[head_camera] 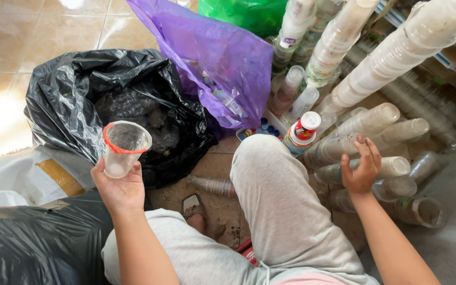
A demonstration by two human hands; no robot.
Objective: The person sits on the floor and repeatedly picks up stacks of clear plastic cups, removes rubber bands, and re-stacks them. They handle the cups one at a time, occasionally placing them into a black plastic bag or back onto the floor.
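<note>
Item: clear plastic cup (124,148), red rim band, empty, tilted w/ mouth facing up toward camera. Held in left hand (120,187), fingers wrapped round its lower half; cup sits above palm, just in front of the black bag (80,100).

Right hand (362,169): fingers curled down onto a lying stack of clear cups (354,150), right of the person's grey-clad knee (270,174); grasp looks loose, touching not lifting.

Beyond cup: black bag, open, dark crumpled contents inside. Right of black bag: purple bag (212,58), then a white-capped bottle w/ red label (302,132). Farther right of it: long leaning stacks of nested cups (391,58). Behind purple bag: green bag (244,13).
</note>
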